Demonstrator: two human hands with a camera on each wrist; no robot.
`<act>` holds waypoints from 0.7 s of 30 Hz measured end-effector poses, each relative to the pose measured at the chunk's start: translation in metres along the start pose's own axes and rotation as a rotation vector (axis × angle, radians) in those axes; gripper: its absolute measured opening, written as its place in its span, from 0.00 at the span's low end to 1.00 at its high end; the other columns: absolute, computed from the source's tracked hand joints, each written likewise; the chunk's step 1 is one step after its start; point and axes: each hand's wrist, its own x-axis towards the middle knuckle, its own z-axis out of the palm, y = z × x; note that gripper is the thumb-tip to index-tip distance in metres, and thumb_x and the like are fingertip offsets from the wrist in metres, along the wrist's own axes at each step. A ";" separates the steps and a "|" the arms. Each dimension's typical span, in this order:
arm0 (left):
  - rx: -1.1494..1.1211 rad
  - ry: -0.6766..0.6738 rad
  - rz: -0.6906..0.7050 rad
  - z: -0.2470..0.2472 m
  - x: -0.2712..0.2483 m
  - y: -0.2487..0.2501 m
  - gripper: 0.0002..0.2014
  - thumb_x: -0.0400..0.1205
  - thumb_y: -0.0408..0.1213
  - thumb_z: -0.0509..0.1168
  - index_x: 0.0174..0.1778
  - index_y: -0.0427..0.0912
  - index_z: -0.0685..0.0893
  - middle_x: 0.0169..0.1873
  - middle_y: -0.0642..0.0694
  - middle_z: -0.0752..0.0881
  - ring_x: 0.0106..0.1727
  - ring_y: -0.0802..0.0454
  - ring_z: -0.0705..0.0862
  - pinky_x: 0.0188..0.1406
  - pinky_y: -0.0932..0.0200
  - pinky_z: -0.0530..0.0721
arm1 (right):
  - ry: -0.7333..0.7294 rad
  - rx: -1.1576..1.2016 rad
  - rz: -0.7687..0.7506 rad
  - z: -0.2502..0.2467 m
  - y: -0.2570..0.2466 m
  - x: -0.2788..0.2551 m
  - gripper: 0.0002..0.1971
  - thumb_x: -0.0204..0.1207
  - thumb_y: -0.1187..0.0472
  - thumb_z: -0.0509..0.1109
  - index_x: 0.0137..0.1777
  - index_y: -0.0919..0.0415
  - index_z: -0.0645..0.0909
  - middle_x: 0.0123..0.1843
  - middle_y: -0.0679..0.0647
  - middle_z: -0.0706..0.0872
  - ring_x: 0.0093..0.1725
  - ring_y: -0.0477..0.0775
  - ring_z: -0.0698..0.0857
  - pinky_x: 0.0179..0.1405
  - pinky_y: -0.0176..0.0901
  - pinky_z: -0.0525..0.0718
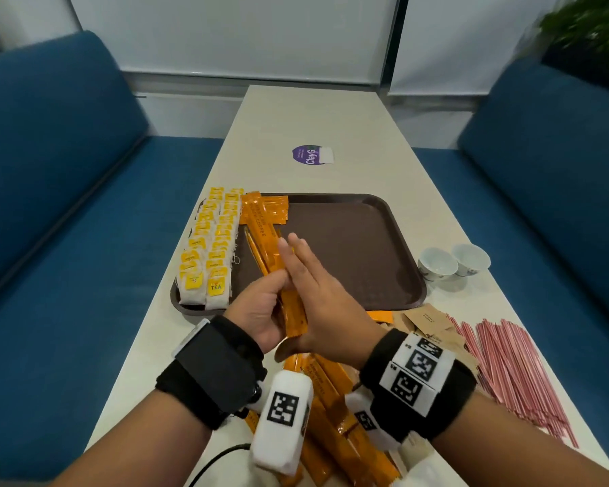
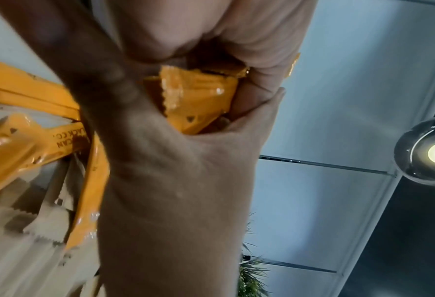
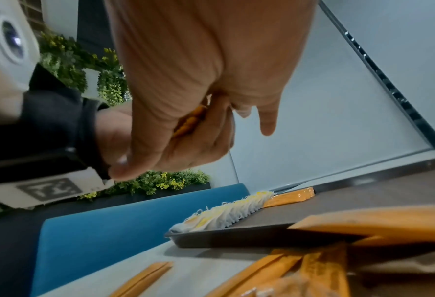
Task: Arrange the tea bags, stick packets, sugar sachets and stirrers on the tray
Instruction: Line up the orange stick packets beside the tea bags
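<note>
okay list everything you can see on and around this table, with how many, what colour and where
tray: one, brown, table centre
tea bags: two rows, white with yellow tags, tray's left side
stick packets: many, orange; some on tray, a bundle in hand, loose pile near edge
sugar sachets: several, brown, right of hands
stirrers: many, red, near right
cups: two, white, right of tray
sticker: one, purple, beyond tray
left hand: grips bundle
right hand: flat against bundle

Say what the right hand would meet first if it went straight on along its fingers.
Probably the orange stick packets already lying at the tray's far left. The right hand points forward-left, flat against the held bundle. Depth is unclear; it could pass above them.
</note>
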 end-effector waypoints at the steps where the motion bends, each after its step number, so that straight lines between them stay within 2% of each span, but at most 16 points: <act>1: 0.016 -0.001 0.005 -0.002 0.001 0.000 0.08 0.81 0.31 0.61 0.46 0.41 0.86 0.34 0.43 0.89 0.36 0.49 0.89 0.35 0.52 0.87 | -0.008 -0.015 0.003 -0.003 0.000 0.000 0.70 0.54 0.48 0.86 0.76 0.44 0.27 0.85 0.48 0.36 0.81 0.42 0.37 0.80 0.49 0.55; 3: 0.067 0.005 0.005 -0.009 0.003 0.003 0.07 0.79 0.29 0.60 0.42 0.40 0.84 0.29 0.44 0.85 0.29 0.51 0.86 0.34 0.53 0.86 | -0.041 -0.048 0.033 -0.010 -0.002 -0.003 0.69 0.54 0.45 0.85 0.78 0.44 0.29 0.85 0.47 0.38 0.81 0.42 0.36 0.81 0.50 0.52; 6: 0.108 0.040 -0.013 -0.028 0.001 0.010 0.10 0.78 0.25 0.56 0.38 0.40 0.80 0.23 0.48 0.80 0.21 0.55 0.78 0.23 0.62 0.81 | -0.135 -0.164 0.062 -0.023 -0.004 -0.018 0.69 0.53 0.41 0.84 0.82 0.44 0.33 0.85 0.46 0.38 0.84 0.48 0.39 0.80 0.50 0.50; 8: 0.118 0.059 -0.027 -0.042 -0.002 0.015 0.10 0.78 0.24 0.55 0.39 0.40 0.79 0.24 0.47 0.79 0.19 0.56 0.76 0.18 0.66 0.78 | -0.277 -0.307 0.017 -0.025 -0.003 -0.035 0.70 0.52 0.38 0.83 0.81 0.41 0.31 0.85 0.47 0.35 0.83 0.49 0.34 0.78 0.49 0.41; 10: 0.118 0.053 -0.048 -0.054 -0.006 0.017 0.10 0.78 0.23 0.54 0.39 0.40 0.78 0.24 0.47 0.78 0.19 0.57 0.75 0.17 0.68 0.76 | -0.465 -0.437 -0.021 -0.019 0.001 -0.051 0.70 0.51 0.37 0.82 0.79 0.36 0.28 0.84 0.48 0.29 0.80 0.51 0.26 0.76 0.53 0.32; 12: 0.121 0.054 -0.063 -0.064 -0.009 0.017 0.10 0.78 0.23 0.54 0.39 0.39 0.78 0.24 0.47 0.78 0.19 0.57 0.75 0.17 0.68 0.76 | -0.614 -0.519 -0.026 -0.008 0.008 -0.063 0.69 0.53 0.38 0.82 0.78 0.34 0.28 0.82 0.50 0.25 0.77 0.55 0.22 0.75 0.59 0.27; 14: 0.112 0.058 -0.083 -0.071 -0.011 0.014 0.10 0.79 0.23 0.54 0.40 0.39 0.78 0.25 0.47 0.78 0.19 0.57 0.76 0.17 0.68 0.76 | -0.690 -0.554 0.005 0.001 0.012 -0.066 0.66 0.55 0.37 0.81 0.79 0.34 0.30 0.82 0.51 0.24 0.76 0.56 0.21 0.74 0.62 0.25; 17: 0.092 0.070 -0.110 -0.079 -0.014 0.008 0.10 0.79 0.23 0.54 0.40 0.39 0.78 0.25 0.46 0.78 0.19 0.56 0.76 0.17 0.68 0.76 | -0.677 -0.532 0.071 0.009 0.015 -0.061 0.61 0.60 0.38 0.78 0.80 0.34 0.33 0.83 0.50 0.27 0.77 0.56 0.23 0.73 0.63 0.24; 21: 0.087 0.094 -0.130 -0.084 -0.015 0.004 0.09 0.79 0.23 0.55 0.41 0.38 0.78 0.27 0.45 0.77 0.19 0.56 0.76 0.16 0.67 0.76 | -0.532 -0.524 0.135 0.010 0.010 -0.045 0.57 0.65 0.39 0.76 0.82 0.38 0.36 0.85 0.51 0.34 0.82 0.56 0.31 0.77 0.62 0.30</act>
